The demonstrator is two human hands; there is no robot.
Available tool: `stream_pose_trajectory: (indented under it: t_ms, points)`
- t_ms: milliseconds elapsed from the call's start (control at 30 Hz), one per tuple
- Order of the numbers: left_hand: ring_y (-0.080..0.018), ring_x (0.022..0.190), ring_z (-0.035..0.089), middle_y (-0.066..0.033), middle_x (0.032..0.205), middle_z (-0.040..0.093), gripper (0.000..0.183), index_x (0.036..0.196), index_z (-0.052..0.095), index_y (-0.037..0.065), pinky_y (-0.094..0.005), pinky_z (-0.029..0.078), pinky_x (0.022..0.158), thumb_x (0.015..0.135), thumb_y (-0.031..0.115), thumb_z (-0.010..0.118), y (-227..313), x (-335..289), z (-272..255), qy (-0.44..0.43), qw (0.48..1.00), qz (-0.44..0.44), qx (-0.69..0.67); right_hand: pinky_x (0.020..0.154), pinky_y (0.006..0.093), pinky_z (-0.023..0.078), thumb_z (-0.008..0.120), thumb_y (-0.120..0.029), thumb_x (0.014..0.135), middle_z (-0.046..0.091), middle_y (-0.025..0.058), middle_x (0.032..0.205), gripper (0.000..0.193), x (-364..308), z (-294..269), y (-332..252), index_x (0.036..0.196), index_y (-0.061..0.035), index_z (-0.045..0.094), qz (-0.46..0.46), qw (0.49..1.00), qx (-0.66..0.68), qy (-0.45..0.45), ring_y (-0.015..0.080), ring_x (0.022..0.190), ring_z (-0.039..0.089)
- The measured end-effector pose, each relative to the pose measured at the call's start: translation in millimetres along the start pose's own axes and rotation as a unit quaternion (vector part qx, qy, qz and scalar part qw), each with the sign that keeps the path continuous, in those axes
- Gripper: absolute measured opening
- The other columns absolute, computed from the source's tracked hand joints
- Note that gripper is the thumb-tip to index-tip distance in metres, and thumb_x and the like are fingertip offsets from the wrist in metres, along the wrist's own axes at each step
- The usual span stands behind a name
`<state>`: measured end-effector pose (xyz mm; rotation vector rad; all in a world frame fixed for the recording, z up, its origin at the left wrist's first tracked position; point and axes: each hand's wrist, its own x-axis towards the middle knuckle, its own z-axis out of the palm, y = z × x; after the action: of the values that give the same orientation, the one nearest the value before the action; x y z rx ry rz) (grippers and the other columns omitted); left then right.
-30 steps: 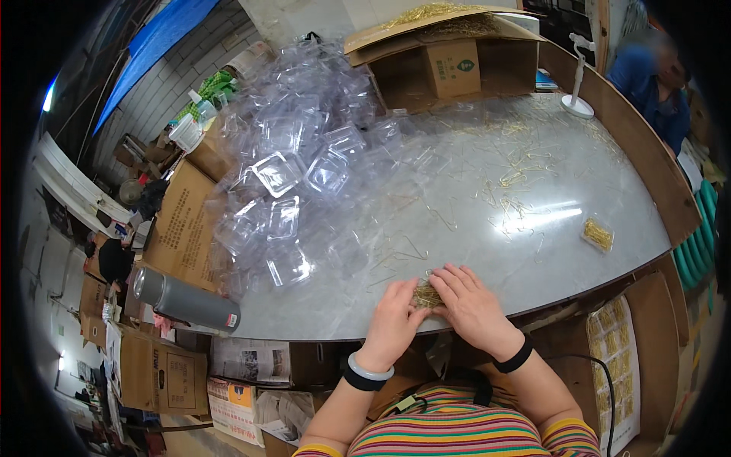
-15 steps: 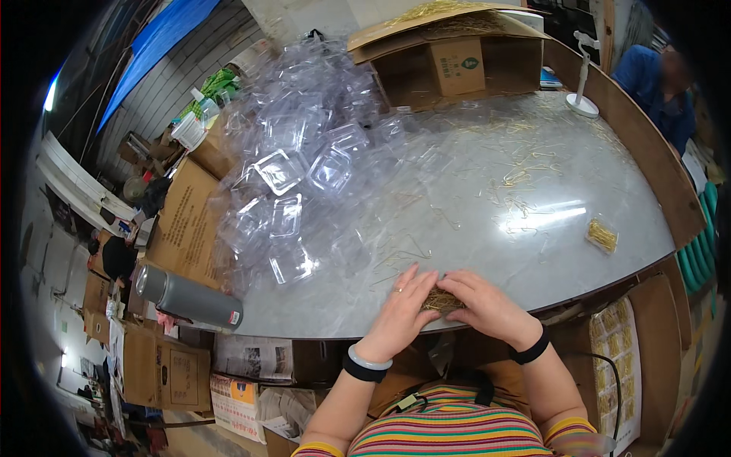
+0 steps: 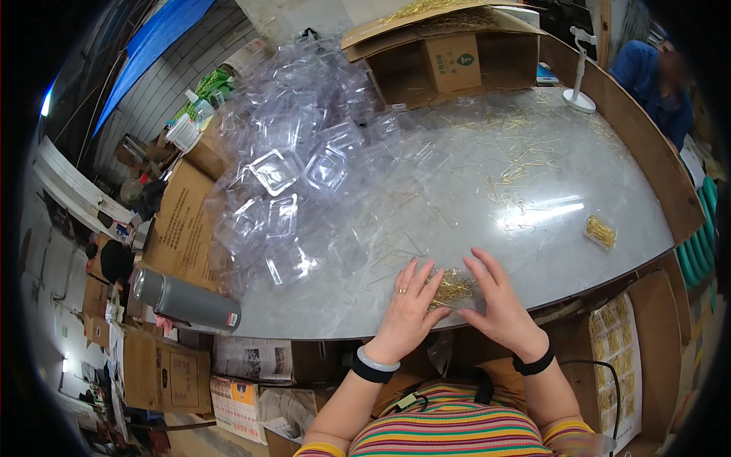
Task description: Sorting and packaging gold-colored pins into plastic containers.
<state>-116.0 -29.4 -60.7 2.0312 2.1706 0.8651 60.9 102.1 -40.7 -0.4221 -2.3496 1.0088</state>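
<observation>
A small heap of thin gold wire hooks (image 3: 454, 286) lies on the grey tabletop near its front edge, between my two hands. My left hand (image 3: 410, 311) rests at the heap's left side, its fingers stretched out and its thumb along the near side. On the other side my right hand (image 3: 499, 311) is open, with thumb and fingers spread and a small gap to most of the heap. Whether the heap sits in a clear box, I cannot tell. Farther right stands a small clear box filled with gold hooks (image 3: 601, 231).
A large pile of clear plastic boxes (image 3: 297, 152) covers the table's left side. Loose gold hooks (image 3: 525, 164) are strewn at the right. A grey bottle (image 3: 190, 301) lies at the left edge, a cardboard box (image 3: 502, 65) stands behind, and a white stand (image 3: 580, 99) is near a seated person.
My right hand has moved off to the right and its fingers have spread. The gold hooks, mostly covered by both hands before, now show between them. My left hand has stayed beside them.
</observation>
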Motion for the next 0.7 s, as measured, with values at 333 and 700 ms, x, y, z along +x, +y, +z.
stream_pose_trajectory:
  t_ms: [333,700]
  points:
    - [-0.0449,0.134,0.043,-0.0223,0.137,0.049,0.066,0.138,0.050,-0.003,-0.0504,0.037,0.112,0.080,0.007,0.079,-5.0,0.9,4.4,0.010,0.996,-0.014,-0.084,0.117,0.0470,0.035,0.082,-0.010,0.075,0.032,0.0287,0.154,0.095,11.0,30.2,-0.2,0.152,0.0023,0.028,-0.061,0.993,0.084,-0.049,0.0467,0.140,0.038]
    - [-0.0452,0.132,0.046,-0.0219,0.137,0.051,0.064,0.139,0.050,-0.002,-0.0520,0.035,0.114,0.084,0.014,0.078,-3.6,-0.6,1.2,0.023,0.997,0.000,-0.073,0.101,0.0447,0.045,0.075,-0.003,0.076,0.063,0.0138,0.118,0.045,13.1,12.5,22.1,0.120,-0.0040,0.062,-0.069,0.995,-0.064,0.026,0.0357,0.111,0.058]
